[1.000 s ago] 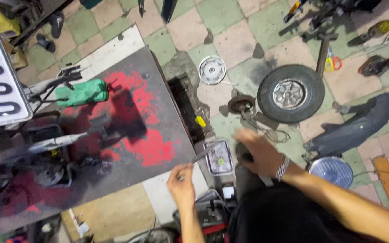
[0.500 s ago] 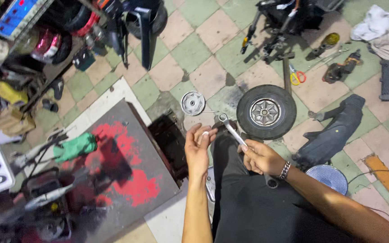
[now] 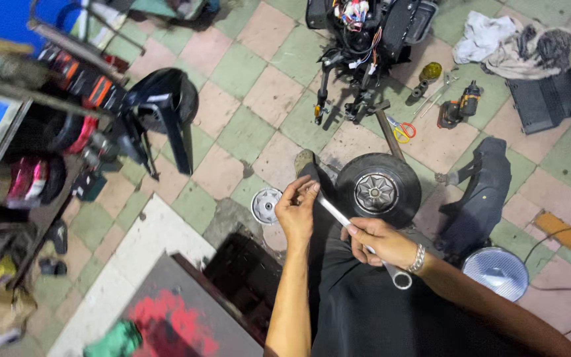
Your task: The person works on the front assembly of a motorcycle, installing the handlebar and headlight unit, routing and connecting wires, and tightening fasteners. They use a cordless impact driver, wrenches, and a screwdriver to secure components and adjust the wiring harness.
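Note:
A long silver wrench (image 3: 338, 215) runs slantwise between my two hands. My right hand (image 3: 379, 242) is closed round its shaft, and the ring end sticks out below my wrist. My left hand (image 3: 297, 211) pinches the wrench's upper end with the fingertips. Both hands hover above my dark-trousered lap. Just beyond them a small black wheel (image 3: 378, 190) with a silver hub lies flat on the tiled floor.
A round silver disc (image 3: 266, 205) lies left of the wheel. A stripped scooter frame (image 3: 365, 39), scissors (image 3: 401, 130), a drill (image 3: 460, 106) and rags (image 3: 497, 36) lie further off. A black fender (image 3: 480, 192) and a round lamp (image 3: 500, 272) sit at my right. A red-stained board (image 3: 180, 317) is lower left.
The view has swung away from the red-stained board toward the floor ahead. My hands have come together on the wrench, which my right hand lifted from near the board.

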`<state>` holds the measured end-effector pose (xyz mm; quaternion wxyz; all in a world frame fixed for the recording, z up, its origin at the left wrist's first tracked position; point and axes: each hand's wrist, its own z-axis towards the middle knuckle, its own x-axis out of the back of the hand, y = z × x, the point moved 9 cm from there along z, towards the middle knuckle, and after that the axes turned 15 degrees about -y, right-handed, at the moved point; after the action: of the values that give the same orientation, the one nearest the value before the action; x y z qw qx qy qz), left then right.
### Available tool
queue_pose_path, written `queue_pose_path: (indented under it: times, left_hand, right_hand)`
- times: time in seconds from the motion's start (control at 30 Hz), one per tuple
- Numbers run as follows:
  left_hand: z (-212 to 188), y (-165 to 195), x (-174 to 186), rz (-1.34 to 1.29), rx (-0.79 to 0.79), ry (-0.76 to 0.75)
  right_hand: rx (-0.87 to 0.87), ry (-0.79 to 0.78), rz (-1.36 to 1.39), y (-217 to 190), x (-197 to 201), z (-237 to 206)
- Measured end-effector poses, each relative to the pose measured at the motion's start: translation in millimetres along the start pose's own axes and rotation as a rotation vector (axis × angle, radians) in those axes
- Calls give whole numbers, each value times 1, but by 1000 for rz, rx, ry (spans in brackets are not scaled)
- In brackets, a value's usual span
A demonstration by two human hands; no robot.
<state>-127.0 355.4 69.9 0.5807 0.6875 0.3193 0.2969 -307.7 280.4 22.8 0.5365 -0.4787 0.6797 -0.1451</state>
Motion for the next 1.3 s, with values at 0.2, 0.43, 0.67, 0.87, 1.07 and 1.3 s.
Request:
queue_pose_path:
  times: [0.2,0.43,0.67,0.87,1.07,1.3]
  left_hand:
    - [145,32,39,303,-224,-145]
    - [239,97,51,451,-504,-419]
    - [283,99,14,562,-701,-959]
    - [302,41,-38,454,-347,-940]
    - [218,-65,-100,-114,728,-1297]
    - [238,-115,-148,286,676,-1375]
  right_hand:
    - [11,168,-4,-81,58,98]
    - [5,313,223,-149,51,148]
    - [73,446,387,-149,65,150]
    - [474,580,357,-158,80,143]
    - [534,974,466,-103,127,142]
    - [111,961,125,-26,164,147]
